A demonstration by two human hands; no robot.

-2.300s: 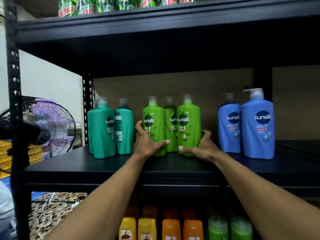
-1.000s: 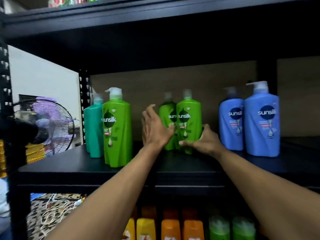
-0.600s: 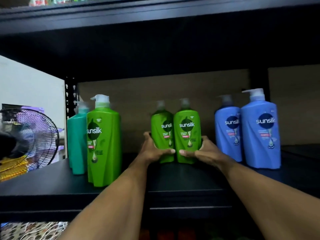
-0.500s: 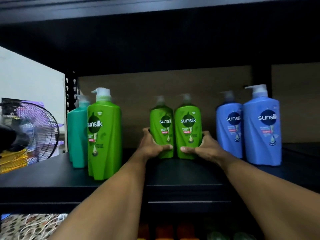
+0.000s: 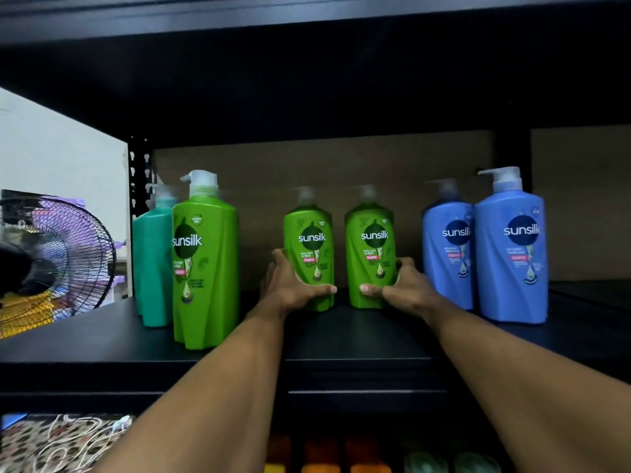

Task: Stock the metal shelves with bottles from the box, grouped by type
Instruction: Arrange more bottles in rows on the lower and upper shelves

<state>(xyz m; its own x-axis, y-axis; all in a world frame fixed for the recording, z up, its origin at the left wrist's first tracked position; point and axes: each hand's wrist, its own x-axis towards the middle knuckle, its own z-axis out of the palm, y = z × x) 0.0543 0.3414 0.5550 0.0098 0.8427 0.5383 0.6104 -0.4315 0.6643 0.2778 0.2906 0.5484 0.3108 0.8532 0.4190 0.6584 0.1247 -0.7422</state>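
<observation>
Green bottles (image 5: 309, 247) stand mid-frame on the shelf (image 5: 341, 339), left hand (image 5: 293, 288) curled round one base & right hand (image 5: 401, 288) round the other; low grips + quick shove could tip them onto blue bottles (image 5: 447, 247) at right.

On the black metal shelf (image 5: 341, 339) all the Sunsilk pump bottles stand upright, labels facing near. In the middle are two light-green ones with a narrow gap between them: the left middle bottle (image 5: 309, 249), gripped low at its base by the left hand (image 5: 290, 288), and the right middle bottle (image 5: 370, 249), gripped the same way by the right hand (image 5: 399, 285). Further left and nearer stands a third light-green bottle (image 5: 205, 261) with a white pump, and a teal bottle (image 5: 153, 257) is just behind it on its left. At the right stand two blue bottles, the far blue bottle (image 5: 447, 244) just beside the near blue bottle (image 5: 510, 254).
</observation>
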